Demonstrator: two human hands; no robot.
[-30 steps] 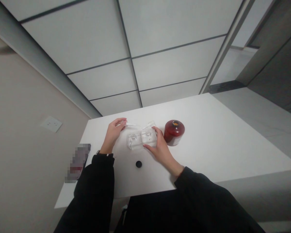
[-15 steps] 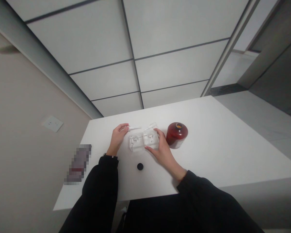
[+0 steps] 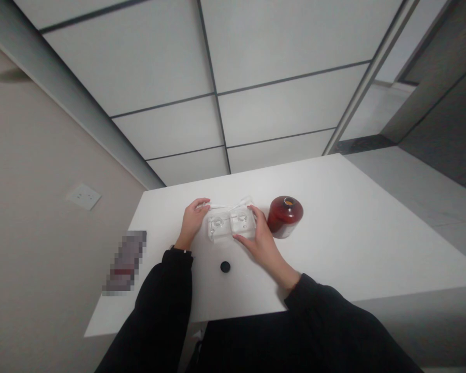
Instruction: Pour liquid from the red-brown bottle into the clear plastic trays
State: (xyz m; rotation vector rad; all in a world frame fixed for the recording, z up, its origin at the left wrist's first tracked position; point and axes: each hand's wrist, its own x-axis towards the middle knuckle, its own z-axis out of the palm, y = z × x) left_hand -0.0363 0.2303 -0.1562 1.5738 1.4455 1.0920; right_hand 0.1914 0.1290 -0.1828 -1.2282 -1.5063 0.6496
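Between the thumb and fingers of my left hand (image 3: 191,223) is a slender white stick (image 3: 219,206), pointing right, its exact kind too small to tell. Just below its tip lies a clear plastic case (image 3: 219,233) with two square compartments side by side, each with a round feature in it. My right hand (image 3: 264,242) grips the case's right half, thumb at the near edge and fingers at the far edge. Behind the case is a small clear, whitish piece (image 3: 247,201), which I cannot make out. A round black cap (image 3: 225,267) lies nearer to me.
A dark red bottle (image 3: 284,220) with an open neck stands right beside my right hand. At the left of the white table (image 3: 353,228) lies a pixelated flat object (image 3: 125,263). Behind the table are pale panelled doors (image 3: 279,124); a wall socket (image 3: 84,197) is at left.
My left hand has shifted slightly right with the white stick, whose tip is now closer to the clear piece behind the case. My right hand keeps its grip on the case.
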